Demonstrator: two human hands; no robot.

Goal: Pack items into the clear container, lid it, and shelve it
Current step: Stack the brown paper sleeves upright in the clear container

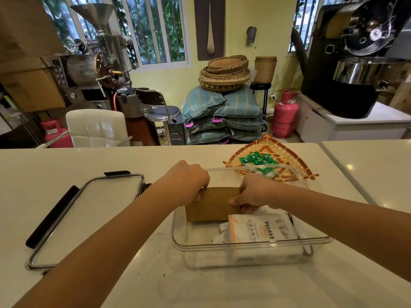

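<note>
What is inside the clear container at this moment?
The clear container holds a brown packet, gripped by the left hand and right hand, and white packets with printed text. Anything under these packets is covered.

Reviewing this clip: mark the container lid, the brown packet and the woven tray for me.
container lid (89, 218), head view, on the middle of its clear panel.
brown packet (213, 205), head view, on its flat front face between both hands.
woven tray (287, 156), head view, on bare weave at its far right.
</note>
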